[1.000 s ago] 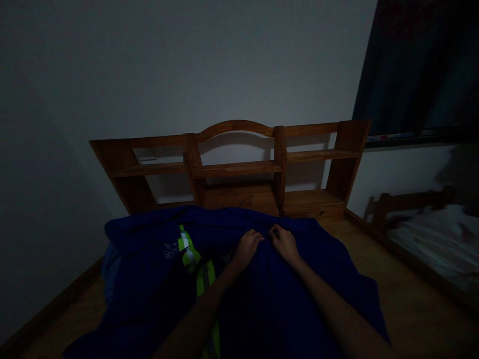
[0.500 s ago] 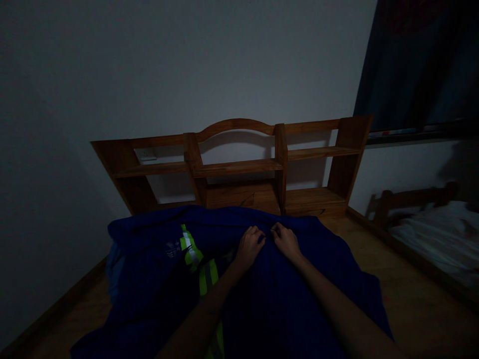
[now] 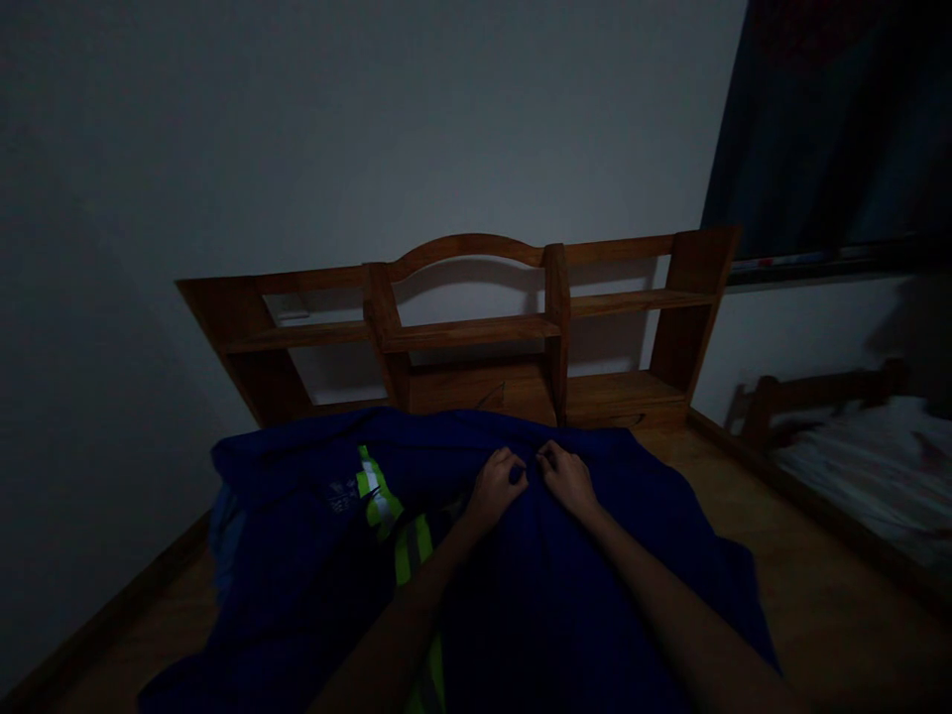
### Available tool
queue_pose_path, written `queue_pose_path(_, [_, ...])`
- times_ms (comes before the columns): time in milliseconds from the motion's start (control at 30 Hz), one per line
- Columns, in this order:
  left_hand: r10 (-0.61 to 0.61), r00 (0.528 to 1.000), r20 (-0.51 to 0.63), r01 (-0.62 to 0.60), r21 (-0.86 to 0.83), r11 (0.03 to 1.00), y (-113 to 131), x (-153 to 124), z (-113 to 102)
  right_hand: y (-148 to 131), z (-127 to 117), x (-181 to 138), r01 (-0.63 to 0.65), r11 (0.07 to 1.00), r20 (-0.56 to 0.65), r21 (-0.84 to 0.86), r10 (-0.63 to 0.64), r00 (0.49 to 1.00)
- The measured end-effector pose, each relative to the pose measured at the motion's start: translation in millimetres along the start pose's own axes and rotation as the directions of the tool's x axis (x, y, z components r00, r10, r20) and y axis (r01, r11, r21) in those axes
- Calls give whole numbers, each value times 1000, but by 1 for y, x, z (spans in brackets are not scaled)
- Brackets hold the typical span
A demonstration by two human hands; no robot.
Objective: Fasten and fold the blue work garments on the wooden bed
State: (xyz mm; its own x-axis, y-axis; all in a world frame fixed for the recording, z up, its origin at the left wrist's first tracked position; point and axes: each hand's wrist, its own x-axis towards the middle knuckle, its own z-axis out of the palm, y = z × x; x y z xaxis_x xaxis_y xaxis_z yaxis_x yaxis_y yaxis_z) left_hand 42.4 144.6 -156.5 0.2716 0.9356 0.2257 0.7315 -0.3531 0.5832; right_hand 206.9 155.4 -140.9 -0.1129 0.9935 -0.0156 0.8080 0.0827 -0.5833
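A dark blue work jacket (image 3: 580,585) lies spread out in front of me, with yellow-green and silver reflective strips (image 3: 381,496) on its left part. Small pale printing (image 3: 343,496) shows beside the strips. My left hand (image 3: 497,488) pinches the blue cloth near the jacket's upper middle, its fingers curled together. Just to the right, my right hand (image 3: 567,479) pinches the same cloth between thumb and fingers. A narrow gap separates the two hands. Any small fastening at the fingertips is too dark to make out.
Behind the jacket stands a wooden headboard shelf (image 3: 468,337) against a pale wall (image 3: 446,119). The wooden surface (image 3: 810,575) shows at the right. Farther right are white bedding (image 3: 870,476), a wooden rail (image 3: 825,387) and a dark curtained window (image 3: 833,129).
Both hands stay almost in place on the cloth. A bit of blue cloth now bulges by the left fingertips. The view has shifted very slightly.
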Motion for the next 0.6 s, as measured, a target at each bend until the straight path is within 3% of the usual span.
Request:
queue_pose_path(133, [19,1000,7,-18,-86,996,0,1,-2,-3,0,-3,7,1000,-29,3,-7,1000])
queue_pose_path(367, [-22,998,-57,16,-106,994,6,1,-7,-3,-2,0,23,998,-39,50,-21,999])
queue_pose_path(600, [-28,998,-47,21,-144,989,10,2,-9,-1,-2,2,44,992,-53,121,-38,998])
